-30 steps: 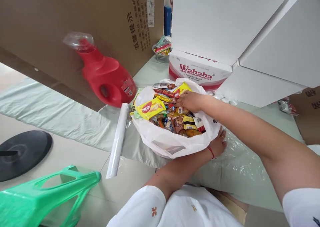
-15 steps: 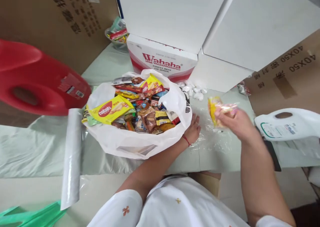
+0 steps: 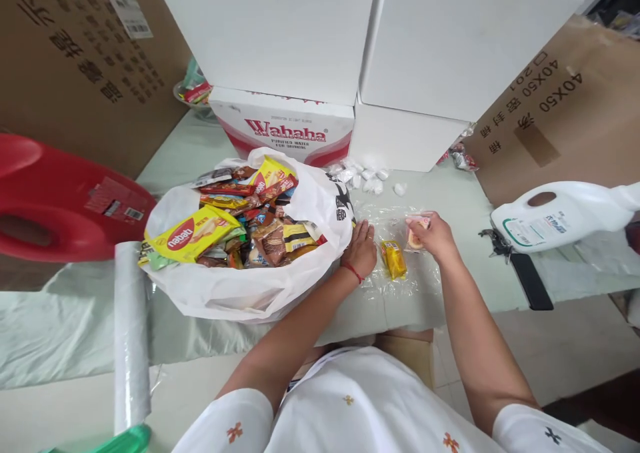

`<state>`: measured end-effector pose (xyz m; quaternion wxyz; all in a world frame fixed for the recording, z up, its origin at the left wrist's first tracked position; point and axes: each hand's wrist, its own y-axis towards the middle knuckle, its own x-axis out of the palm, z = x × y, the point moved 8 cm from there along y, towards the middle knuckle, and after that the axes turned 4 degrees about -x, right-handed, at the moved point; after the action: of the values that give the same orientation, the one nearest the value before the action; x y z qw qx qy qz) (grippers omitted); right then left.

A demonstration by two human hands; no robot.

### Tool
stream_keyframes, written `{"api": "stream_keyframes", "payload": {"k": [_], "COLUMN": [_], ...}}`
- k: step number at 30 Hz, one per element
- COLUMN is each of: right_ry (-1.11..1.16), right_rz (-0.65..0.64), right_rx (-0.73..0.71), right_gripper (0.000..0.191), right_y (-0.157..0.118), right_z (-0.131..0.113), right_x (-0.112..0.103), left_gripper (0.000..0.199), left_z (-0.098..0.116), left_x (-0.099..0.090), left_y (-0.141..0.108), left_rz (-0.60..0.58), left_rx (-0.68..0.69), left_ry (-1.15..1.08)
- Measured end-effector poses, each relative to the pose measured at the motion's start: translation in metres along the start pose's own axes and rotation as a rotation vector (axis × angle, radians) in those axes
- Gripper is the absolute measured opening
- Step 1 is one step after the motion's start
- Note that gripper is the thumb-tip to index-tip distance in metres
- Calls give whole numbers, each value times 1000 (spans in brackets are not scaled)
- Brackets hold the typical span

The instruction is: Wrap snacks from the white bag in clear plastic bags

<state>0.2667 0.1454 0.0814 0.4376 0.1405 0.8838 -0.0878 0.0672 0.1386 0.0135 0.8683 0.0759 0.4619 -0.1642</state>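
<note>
My right hand (image 3: 433, 234) pinches a small pink snack packet (image 3: 416, 232) low over a sheet of clear plastic film (image 3: 373, 281). Left of it, a yellow snack packet (image 3: 393, 260) lies on the film. My left hand (image 3: 361, 250), a red cord at its wrist, rests flat with fingers stretched out on the film's left edge. Its fingertips are close against a white plastic bag (image 3: 240, 290); whether they touch it I cannot tell. Inside the bag are many wrapped snacks, among them a yellow nabati packet (image 3: 193, 234) on top.
Small white pieces (image 3: 373, 180) lie behind the film. A Wahaha carton (image 3: 290, 133) and white boxes (image 3: 280, 33) stand at the back. A red jug (image 3: 65, 200) and a film roll (image 3: 131, 333) are left; a white bottle (image 3: 550, 223) and a phone (image 3: 531, 282) right.
My right hand has come down to the film. The yellow packet it held now lies there, and the pink one is still in its fingers. The view has shifted right.
</note>
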Motion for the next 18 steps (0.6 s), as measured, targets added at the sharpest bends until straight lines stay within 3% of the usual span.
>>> {"api": "stream_keyframes", "payload": {"k": [4,5,9,14,18], "right_ry": [-181,-235,-448,-566,-584], "right_rz": [-282,-272,-30,-208,-69], "right_rx": [-17,-45,-210,-194,-127], "right_gripper": [71,74,70,66,50], "right_y": [1,-4,-50,-109,-106], "right_z": [3,-1,-31,-43,-53], "right_x": [24,24,10,39,26], "left_gripper": [57,57,57,57,57], "left_z": [-1,0,0,-2,-2], "left_x": [-1,-1,0,1,-1], "left_y": [1,1,-1,-3,-2], "left_rz": [37,44,61,69,76], "left_rx": [-19,-14,10,-16,-10], "left_ry": [65,77,105,96,23]}}
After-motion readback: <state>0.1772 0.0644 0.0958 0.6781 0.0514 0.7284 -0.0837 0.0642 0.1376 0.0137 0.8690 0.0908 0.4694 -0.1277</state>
